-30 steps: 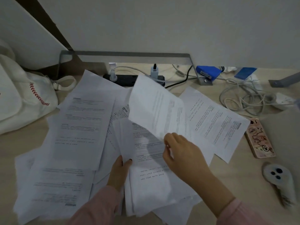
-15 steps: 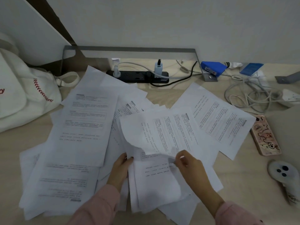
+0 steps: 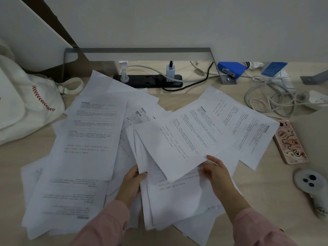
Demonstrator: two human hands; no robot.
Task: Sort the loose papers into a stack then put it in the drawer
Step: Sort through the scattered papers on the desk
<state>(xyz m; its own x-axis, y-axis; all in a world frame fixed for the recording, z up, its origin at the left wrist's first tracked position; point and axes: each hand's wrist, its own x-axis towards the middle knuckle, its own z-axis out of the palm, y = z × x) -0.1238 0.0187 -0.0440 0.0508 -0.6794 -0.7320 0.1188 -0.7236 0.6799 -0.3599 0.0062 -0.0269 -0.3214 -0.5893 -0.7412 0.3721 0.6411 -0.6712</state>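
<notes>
Many white printed sheets lie scattered over the wooden desk (image 3: pixel 257 189). A rough stack of papers (image 3: pixel 177 197) sits in front of me, and my left hand (image 3: pixel 131 183) grips its left edge. My right hand (image 3: pixel 216 173) pinches the lower corner of one printed sheet (image 3: pixel 184 139), which lies almost flat on top of that stack. More loose sheets spread to the left (image 3: pixel 88 132), with another sheet at the right (image 3: pixel 248 125). No drawer is in view.
A white canvas bag (image 3: pixel 26 103) rests at the left. A black power strip (image 3: pixel 147 80), tangled cables (image 3: pixel 273 98) and a blue stapler (image 3: pixel 230 69) line the back. A phone in a pink case (image 3: pixel 289 142) and a white controller (image 3: pixel 312 189) lie on the right.
The sheet in my right hand has come down from upright to nearly flat on the stack. My left hand has stayed at the stack's left edge.
</notes>
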